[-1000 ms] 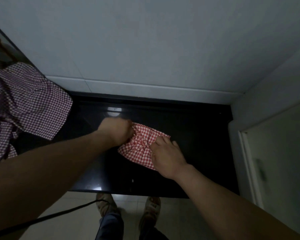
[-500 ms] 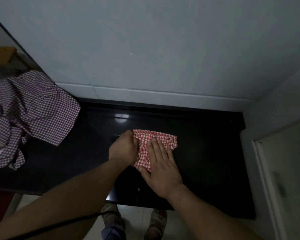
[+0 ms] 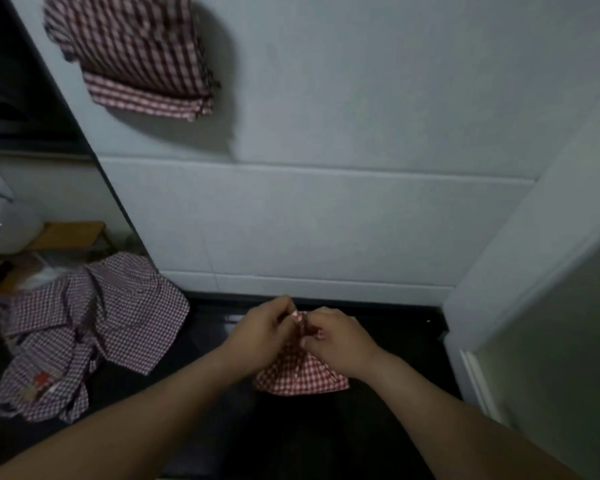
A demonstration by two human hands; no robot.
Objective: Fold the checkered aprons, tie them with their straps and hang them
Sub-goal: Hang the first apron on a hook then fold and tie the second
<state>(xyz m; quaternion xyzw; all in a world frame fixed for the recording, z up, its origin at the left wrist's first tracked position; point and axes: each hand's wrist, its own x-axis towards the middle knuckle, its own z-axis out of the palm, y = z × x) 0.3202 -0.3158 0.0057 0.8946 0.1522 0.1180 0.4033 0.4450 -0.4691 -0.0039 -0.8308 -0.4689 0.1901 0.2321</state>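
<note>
A small folded red-and-white checkered apron (image 3: 302, 375) hangs from my hands just above the black counter (image 3: 388, 327). My left hand (image 3: 260, 334) and my right hand (image 3: 340, 341) meet at its top and both pinch the bunched cloth or strap there. Which part each finger holds is hidden. A folded dark checkered apron (image 3: 136, 53) hangs on the white wall at the upper left. A loose purple-checkered apron (image 3: 90, 330) lies crumpled on the counter's left part.
A white tiled wall (image 3: 326, 220) backs the counter. A white wall corner and a frosted door (image 3: 551, 341) close off the right side. Beyond the counter's left end stand a wooden stool (image 3: 70, 233) and clutter.
My hands have stopped pressing the red apron flat and have lifted its top off the counter. The view has tilted up and now takes in the apron hanging on the wall.
</note>
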